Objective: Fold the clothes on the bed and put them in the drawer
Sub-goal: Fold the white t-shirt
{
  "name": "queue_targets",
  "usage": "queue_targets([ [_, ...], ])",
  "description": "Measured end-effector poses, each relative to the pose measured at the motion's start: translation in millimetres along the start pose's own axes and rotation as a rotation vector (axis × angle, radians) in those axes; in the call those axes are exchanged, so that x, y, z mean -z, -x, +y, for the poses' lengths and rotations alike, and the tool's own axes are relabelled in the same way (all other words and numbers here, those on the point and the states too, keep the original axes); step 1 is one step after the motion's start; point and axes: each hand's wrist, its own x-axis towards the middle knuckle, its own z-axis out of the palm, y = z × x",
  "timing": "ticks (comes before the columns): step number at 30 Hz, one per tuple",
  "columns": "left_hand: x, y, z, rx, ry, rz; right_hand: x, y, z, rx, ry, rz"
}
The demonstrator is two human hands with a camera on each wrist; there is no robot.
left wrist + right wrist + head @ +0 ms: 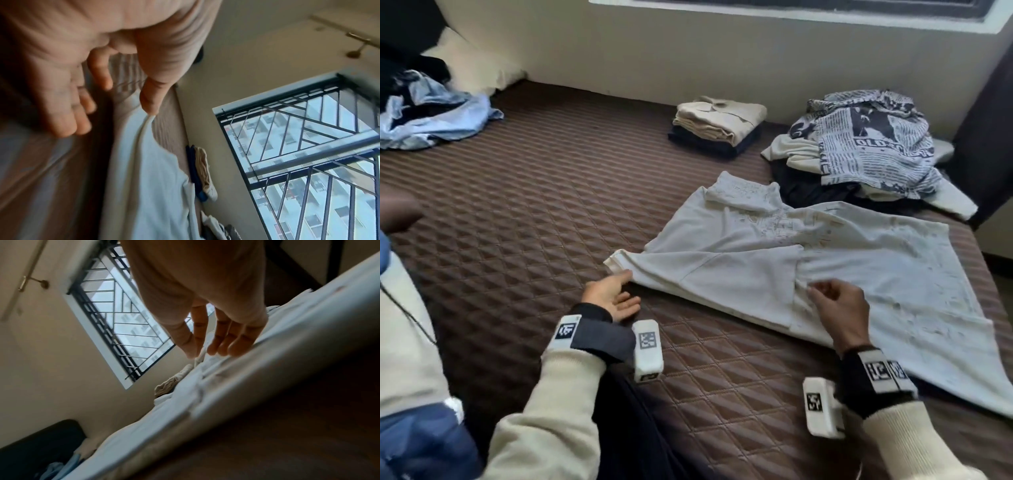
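Note:
A white T-shirt (pixel 774 260) lies spread on the brown quilted bed (pixel 534 205), with one side folded over its middle. My left hand (pixel 625 287) rests palm-up at the shirt's near-left sleeve edge, fingers relaxed. In the left wrist view only the thumb (pixel 150 104) touches the raised hem of the shirt (pixel 148 178). My right hand (pixel 822 291) is over the middle of the shirt's near side. In the right wrist view its thumb and forefinger (pixel 193 352) pinch a small ridge of the shirt (pixel 226 386), while the other fingers lie on the cloth.
A folded stack (pixel 719 120), beige on dark, sits by the far wall. An unfolded pile topped by a newspaper-print garment (pixel 869 144) lies at the far right. Crumpled blue cloth (pixel 431 116) and a pillow (pixel 476 61) are far left. Dark fabric (pixel 637 428) lies near me.

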Motion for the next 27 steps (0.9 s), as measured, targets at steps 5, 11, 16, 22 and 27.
queue_targets([
  [5,-13,5,-22,-0.156,-0.139,0.039,62,21,53,-0.257,0.014,0.219],
  [11,-28,2,-14,-0.234,-0.418,0.034,118,42,111,-0.602,0.006,0.357],
  [16,-35,5,-10,-0.221,-0.501,-0.007,135,31,113,-0.761,0.026,0.4],
  [22,-31,-7,-14,-0.262,-0.612,-0.012,149,24,111,-0.822,-0.314,0.419],
  [27,-37,3,-8,-0.202,-0.604,0.007,153,11,121,-0.767,-0.62,0.465],
])
